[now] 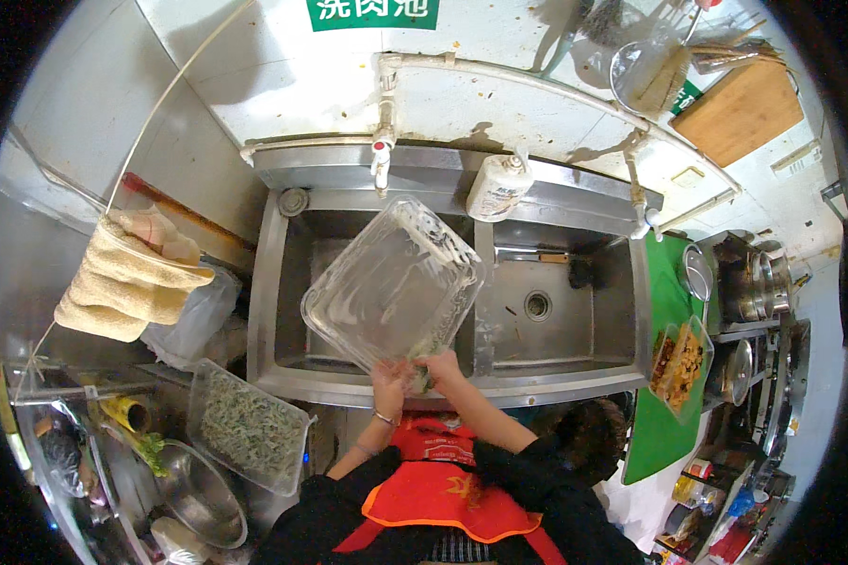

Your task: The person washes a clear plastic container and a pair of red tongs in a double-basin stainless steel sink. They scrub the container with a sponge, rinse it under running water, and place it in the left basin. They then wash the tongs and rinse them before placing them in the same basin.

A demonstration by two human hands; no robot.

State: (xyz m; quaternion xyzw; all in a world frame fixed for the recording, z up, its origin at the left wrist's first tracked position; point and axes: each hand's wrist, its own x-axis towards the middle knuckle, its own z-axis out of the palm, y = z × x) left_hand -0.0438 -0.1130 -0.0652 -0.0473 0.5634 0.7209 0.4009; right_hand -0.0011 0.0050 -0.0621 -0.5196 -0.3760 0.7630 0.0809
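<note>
A large clear plastic container (pixel 396 282) is tilted over the left basin (pixel 293 296) of a stainless steel double sink. Whitish residue streaks its walls, and some greenish scraps (pixel 430 346) cling by its near corner. My left hand (pixel 390 381) grips that corner at the sink's front edge. My right hand (pixel 442 369) holds the same corner from the other side, beside the scraps; its fingertips are partly hidden. A white tap (pixel 381 166) with a red mark stands just beyond the container's far end.
A white plastic jug (pixel 498 187) stands on the sink's back ledge. In the right basin (pixel 537 346) lies a wooden-handled knife (pixel 552 258). At left are a tub of shredded greens (pixel 251 424), a steel bowl (pixel 201 494) and a hanging towel (pixel 131 275). A green board (pixel 661 441) adjoins the right side.
</note>
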